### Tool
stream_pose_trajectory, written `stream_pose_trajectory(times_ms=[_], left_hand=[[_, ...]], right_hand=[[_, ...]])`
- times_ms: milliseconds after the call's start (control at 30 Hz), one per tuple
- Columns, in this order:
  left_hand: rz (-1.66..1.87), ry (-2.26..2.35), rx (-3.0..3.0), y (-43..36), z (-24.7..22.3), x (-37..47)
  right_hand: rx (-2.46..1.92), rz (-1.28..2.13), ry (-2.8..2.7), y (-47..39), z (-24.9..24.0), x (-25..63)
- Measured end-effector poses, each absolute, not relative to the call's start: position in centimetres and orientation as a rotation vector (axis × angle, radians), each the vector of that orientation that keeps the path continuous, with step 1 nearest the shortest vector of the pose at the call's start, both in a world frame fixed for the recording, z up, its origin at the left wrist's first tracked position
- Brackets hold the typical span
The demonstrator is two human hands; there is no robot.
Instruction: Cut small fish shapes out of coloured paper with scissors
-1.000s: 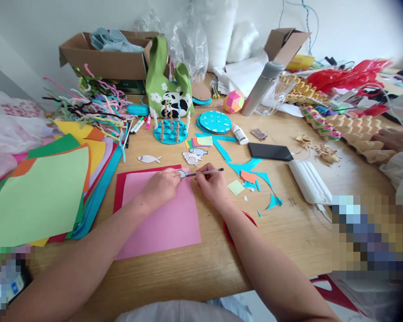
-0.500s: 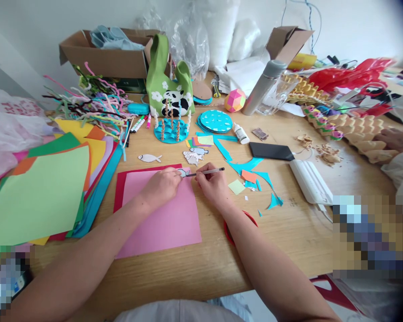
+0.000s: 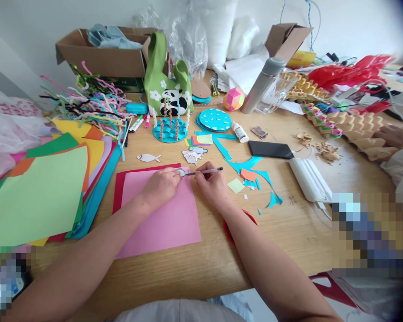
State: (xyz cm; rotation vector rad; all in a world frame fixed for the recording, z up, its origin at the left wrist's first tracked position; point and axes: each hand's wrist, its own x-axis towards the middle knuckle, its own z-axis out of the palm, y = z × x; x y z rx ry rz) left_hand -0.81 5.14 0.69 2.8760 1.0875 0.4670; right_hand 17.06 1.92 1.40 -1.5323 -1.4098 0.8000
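My right hand [image 3: 211,184] is closed around a pen [image 3: 212,170] with a clear barrel and dark end, its tip pointing left toward a small white paper fish cutout [image 3: 184,171]. With fingers together, my left hand [image 3: 163,183] holds that cutout down near the top edge of a pink paper sheet [image 3: 174,223]; part of the cutout is hidden beneath the fingers. Under the pink sheet, a red sheet [image 3: 118,192] shows at the left and top. Another white paper fish [image 3: 148,158] lies beyond my left hand, and several fish cutouts [image 3: 194,155] overlap beyond the pen.
Coloured paper [image 3: 40,192] is stacked at left, below pipe cleaners [image 3: 97,100]. Blue scraps [image 3: 243,165], a glue bottle [image 3: 241,133], a black power bank [image 3: 270,150] and red-handled scissors [image 3: 226,230] lie to the right. A co-worker's hand [image 3: 394,135] rests at far right.
The view has shifted very slightly. Both my hands stay in nearly the same place, with the pen and fish cutout still held.
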Motion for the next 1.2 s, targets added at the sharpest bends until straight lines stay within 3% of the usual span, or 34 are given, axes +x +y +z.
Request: stream_pose_trajectory(times_ms=[767,1200], left_hand=[[0.573,1.071,2.948,5.7,0.2,-0.2],[0.381,1.229,2.987,4.9,0.3,0.4]], right_hand=[[-1.541,0.72,-1.443,2.2,1.6,16.9],[-1.553,0.694,-1.42,2.4,1.1,17.2]])
